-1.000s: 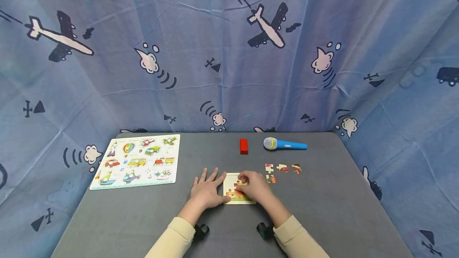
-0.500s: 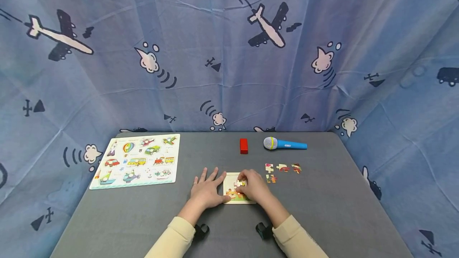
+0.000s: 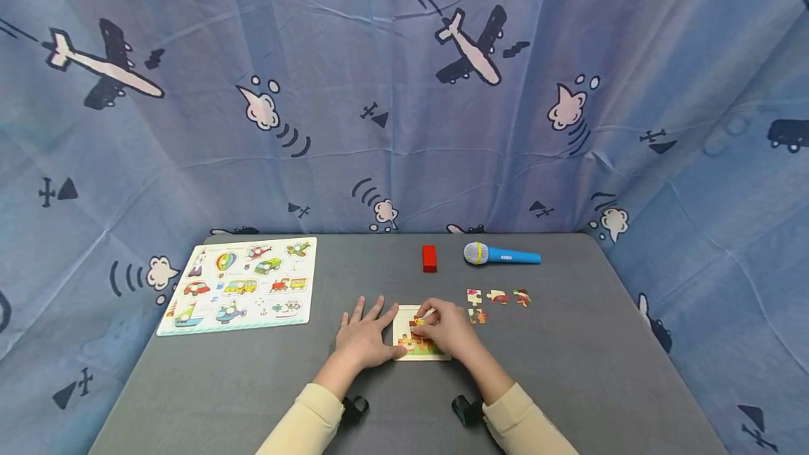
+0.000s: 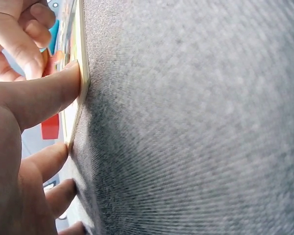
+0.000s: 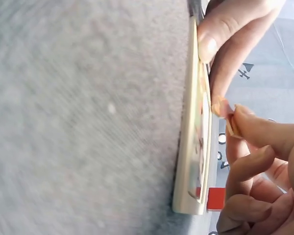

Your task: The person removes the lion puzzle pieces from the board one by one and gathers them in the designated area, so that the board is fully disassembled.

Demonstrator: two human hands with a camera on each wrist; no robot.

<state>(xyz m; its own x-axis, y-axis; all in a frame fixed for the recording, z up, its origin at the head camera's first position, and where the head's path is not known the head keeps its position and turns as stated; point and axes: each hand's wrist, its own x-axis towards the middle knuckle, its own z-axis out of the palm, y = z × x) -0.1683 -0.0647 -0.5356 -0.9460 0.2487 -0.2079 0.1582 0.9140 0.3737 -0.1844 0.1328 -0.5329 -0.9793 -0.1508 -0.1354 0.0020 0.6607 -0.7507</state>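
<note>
A small puzzle tray with a pale rim lies in front of the person, several pieces fitted along its lower part. The left hand lies spread at the tray's left side, its thumb on the rim; in the left wrist view this hand touches the edge with thumb and a finger. Above the tray, the right hand pinches a puzzle piece between thumb and finger. The right wrist view shows that piece tilted, off the tray, in the right hand. Fingers hide part of the tray.
Several loose puzzle pieces lie right of the tray. Behind are a red block and a blue toy microphone. A large picture board lies at the left. A patterned curtain hangs behind the table.
The piece in the right hand has turned: half a second ago a pale face showed, and now a coloured one does. The fingers have shifted slightly. The left hand has stayed in place.
</note>
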